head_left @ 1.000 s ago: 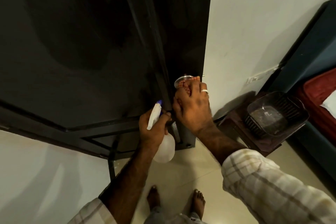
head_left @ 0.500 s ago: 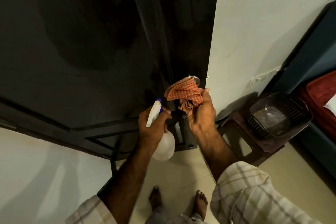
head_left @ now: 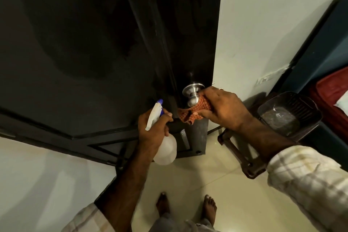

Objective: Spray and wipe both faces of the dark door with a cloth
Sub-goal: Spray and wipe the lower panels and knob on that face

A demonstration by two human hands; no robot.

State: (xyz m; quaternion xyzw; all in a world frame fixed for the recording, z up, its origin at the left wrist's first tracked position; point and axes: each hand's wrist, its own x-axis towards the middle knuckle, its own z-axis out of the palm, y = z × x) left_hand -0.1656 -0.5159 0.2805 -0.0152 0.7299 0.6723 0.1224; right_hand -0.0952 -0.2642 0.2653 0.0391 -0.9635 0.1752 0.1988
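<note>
The soft checked cloth [head_left: 195, 112] is bunched in the curled right hand [head_left: 224, 110], just below the steel knob [head_left: 192, 94] of the dark door [head_left: 84, 52]. It is judged light and limp, best gripped as a wad. The spray bottle [head_left: 164, 149] is clasped by its neck in the left hand [head_left: 153, 130], left of the knob.

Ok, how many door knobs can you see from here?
1. The steel knob sits on the door near its edge, touching the cloth in the right hand. Any knob on the far face is hidden.

Single head view, looking steeply down and forward, close on dark door [head_left: 79, 52], floor [head_left: 197, 179] below
</note>
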